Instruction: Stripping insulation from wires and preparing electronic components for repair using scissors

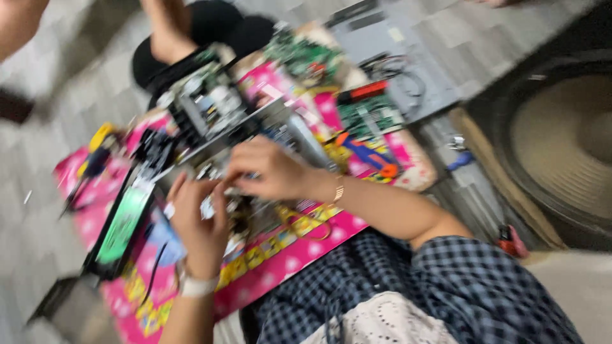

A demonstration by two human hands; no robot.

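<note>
Nearest the camera, the left hand [199,223] is curling its fingers around a small pale part [208,207], pinching it over the pink patterned mat [287,261] that is covering the low work surface. Just beyond, the right hand [271,171] is bending down with its fingertips closed on the same cluttered spot, though motion blur is making it hard to tell exactly what they are gripping (possibly a wire or connector). Both hands are working touching-close, so steadying the part with the left while the right makes small, controlled moves seems the sound way to handle it. To the left a black device with a green panel [121,226] is lying flat. Farther off, an opened metal chassis [210,105] and green circuit boards [370,114] are sitting on the mat, with another person's leg [167,32] behind.
</note>
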